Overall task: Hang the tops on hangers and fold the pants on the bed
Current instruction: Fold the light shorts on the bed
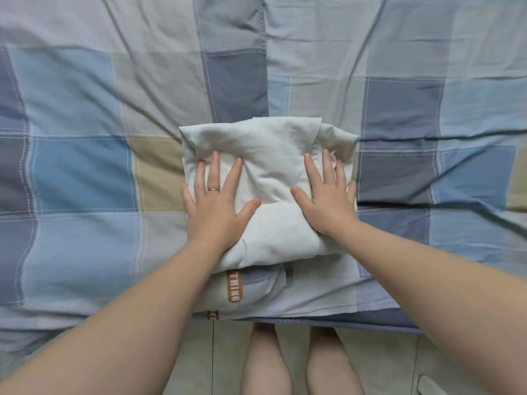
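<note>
Both hands press flat on the folded pale garment (271,166) lying on the bed (85,109).
The left hand (216,203), with a ring (213,189) on one finger, rests on the garment's left half, grip released, fingers straight and spread. The right hand (328,201) rests on the garment's right half, grip likewise released. The bed's near edge runs just below the garment.

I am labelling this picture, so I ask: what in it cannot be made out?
Head view:
- Folded cloth: inner layers hidden by its top layer; pants or top, cannot tell.
- Orange print: start covered by the cloth; only "THING" reads.
- Bed: cut off by frame edges.
- Legs: feet cut by the bottom edge.
</note>
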